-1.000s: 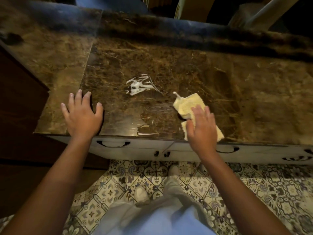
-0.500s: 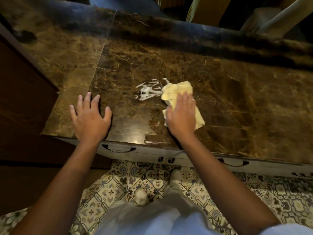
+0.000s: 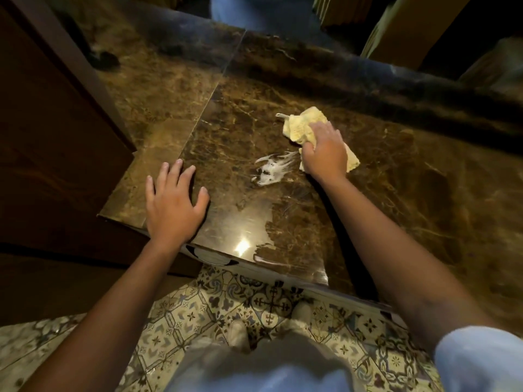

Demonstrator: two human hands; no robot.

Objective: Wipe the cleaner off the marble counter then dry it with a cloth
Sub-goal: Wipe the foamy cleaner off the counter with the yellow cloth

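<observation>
Patterned floor tiles [image 3: 181, 321], dark wooden cabinet [image 3: 42, 151] — white drawer front [image 3: 209, 254]

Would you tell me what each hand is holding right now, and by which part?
The right hand presses the yellow cloth by its near half. The left hand lies flat on the marble counter, holding nothing.

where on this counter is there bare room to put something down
Bare marble runs right of the yellow cloth to the counter edge, and between the left hand and the dark wall. Crowded: the white cleaner smear beside the right hand.
</observation>
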